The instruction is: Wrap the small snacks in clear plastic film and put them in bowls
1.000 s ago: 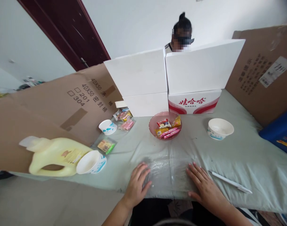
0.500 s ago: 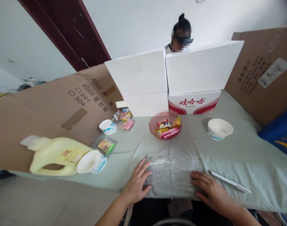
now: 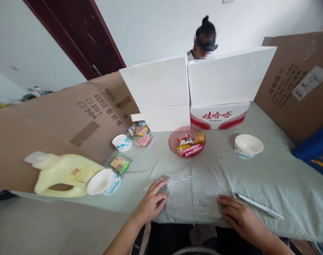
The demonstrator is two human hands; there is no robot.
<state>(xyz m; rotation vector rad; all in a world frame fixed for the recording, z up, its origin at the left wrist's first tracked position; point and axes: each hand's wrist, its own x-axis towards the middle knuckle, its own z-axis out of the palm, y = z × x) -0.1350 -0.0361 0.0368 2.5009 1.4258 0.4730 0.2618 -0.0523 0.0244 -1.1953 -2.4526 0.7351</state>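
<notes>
A clear, crinkled plastic sheet or bag point(image 3: 193, 194) lies flat on the cloth at the near edge of the table. At its left edge rests my left hand point(image 3: 150, 203), fingers stretched forward and slightly bent, thumb apart from them. My right hand point(image 3: 239, 214) lies palm down along the right edge, its fingers extended. Neither hand grips anything. Just beyond my right fingers is a white pen point(image 3: 259, 206), set at a slant. Past the plastic stands a pink translucent bowl point(image 3: 173, 148) with several wrapped snacks in it.
Paper bowls stand at right point(image 3: 248, 150) and left point(image 3: 108, 187), with a smaller-looking one point(image 3: 122, 144) farther back. A yellow jug point(image 3: 63, 170) lies on its side at left. Snack packets point(image 3: 120, 164) lie nearby. White boxes point(image 3: 161, 85) form a wall; a person point(image 3: 205, 35) sits behind.
My left hand has shifted slightly left and its thumb has come up nearer the fingers. My right hand has slid a little to the right. The plastic looks flatter.
</notes>
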